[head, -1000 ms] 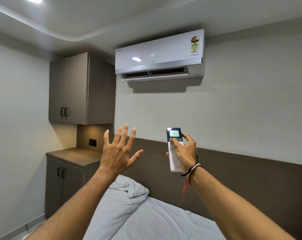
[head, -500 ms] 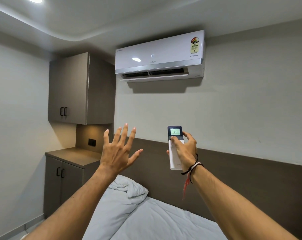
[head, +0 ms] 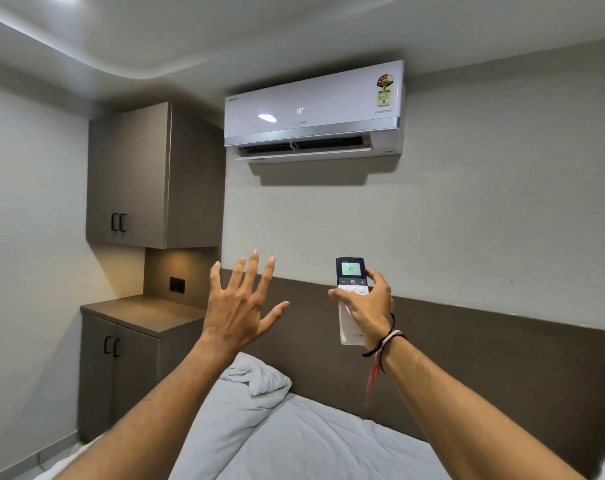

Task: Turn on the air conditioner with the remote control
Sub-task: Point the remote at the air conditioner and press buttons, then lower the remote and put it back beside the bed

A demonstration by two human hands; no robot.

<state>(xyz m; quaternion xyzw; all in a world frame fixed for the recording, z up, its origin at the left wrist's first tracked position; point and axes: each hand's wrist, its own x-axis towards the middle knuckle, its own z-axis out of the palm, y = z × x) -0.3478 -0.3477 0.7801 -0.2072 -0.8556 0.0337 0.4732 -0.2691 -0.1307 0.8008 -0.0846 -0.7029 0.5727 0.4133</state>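
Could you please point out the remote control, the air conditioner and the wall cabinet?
remote control (head: 350, 270): head view, on its lit screen.
air conditioner (head: 315, 98): head view, on its white front panel.
wall cabinet (head: 128, 174): head view, on its door.

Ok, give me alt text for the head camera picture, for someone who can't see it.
A right hand aims a white remote control, screen reading 18, at a wall-mounted air conditioner that also shows 18 with its flap open. The left hand is raised, empty, fingers spread, above a bed.
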